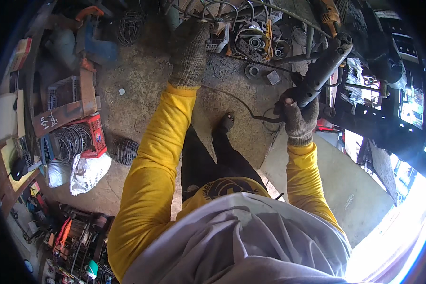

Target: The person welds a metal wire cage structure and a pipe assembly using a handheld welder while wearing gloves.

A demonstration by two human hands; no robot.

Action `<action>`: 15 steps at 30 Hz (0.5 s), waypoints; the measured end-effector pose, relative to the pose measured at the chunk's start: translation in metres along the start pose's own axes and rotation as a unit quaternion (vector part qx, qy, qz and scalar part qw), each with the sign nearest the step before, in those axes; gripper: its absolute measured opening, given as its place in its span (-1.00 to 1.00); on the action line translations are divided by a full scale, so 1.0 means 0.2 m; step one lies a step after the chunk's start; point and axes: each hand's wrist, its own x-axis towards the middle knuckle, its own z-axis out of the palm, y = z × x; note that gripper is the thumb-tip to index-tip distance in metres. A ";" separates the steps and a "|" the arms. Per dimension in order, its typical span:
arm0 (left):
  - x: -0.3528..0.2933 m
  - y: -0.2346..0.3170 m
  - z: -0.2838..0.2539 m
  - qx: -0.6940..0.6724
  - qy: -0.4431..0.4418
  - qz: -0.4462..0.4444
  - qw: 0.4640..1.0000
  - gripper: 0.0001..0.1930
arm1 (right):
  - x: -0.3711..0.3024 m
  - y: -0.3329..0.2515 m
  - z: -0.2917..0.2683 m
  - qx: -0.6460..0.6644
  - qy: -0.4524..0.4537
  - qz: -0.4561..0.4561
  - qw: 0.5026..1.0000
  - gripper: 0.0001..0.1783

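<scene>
My right hand (300,117), in a knitted work glove, is closed round the lower end of a dark cylindrical corded power tool (317,75) that looks like an angle grinder. The tool slants up to the right, with its head at the far end. A thin black cord (239,100) curves over the floor to its lower end. My left hand (189,49), gloved too, is stretched far forward beside a row of curved metal rods (220,5). Its fingertips are hidden, and whether it grips a rod does not show.
Ahead lie a crate of metal rings (255,42), a loose ring (252,71) and a small metal block (272,77). An orange tool (330,18) stands at the far right. To the left are a red crate (95,137), wire coils (125,151) and white sacks (90,173). A flat sheet (331,184) lies right.
</scene>
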 end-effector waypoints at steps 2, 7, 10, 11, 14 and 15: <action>0.01 -0.02 -0.01 0.015 0.002 0.029 0.999 -0.74 | 0.01 0.02 0.00 -0.016 -0.003 -0.017 1.000 -0.24; 0.06 -0.20 -0.04 0.176 0.024 0.200 0.964 -0.72 | 0.01 0.01 0.01 -0.016 -0.004 -0.003 1.000 -0.24; 0.05 -0.18 -0.04 0.130 0.008 0.154 0.979 -0.71 | 0.01 0.00 0.01 -0.017 0.002 0.002 1.000 -0.25; 0.04 -0.15 -0.03 0.119 0.012 0.127 0.985 -0.71 | 0.01 0.00 0.01 -0.019 0.004 0.004 1.000 -0.25; 0.02 -0.10 -0.01 0.119 0.034 0.057 0.991 -0.71 | 0.01 0.00 0.01 -0.011 0.002 0.006 1.000 -0.26; 0.02 -0.10 -0.01 0.122 0.038 0.051 0.990 -0.71 | 0.01 0.00 0.02 -0.012 0.003 0.008 1.000 -0.26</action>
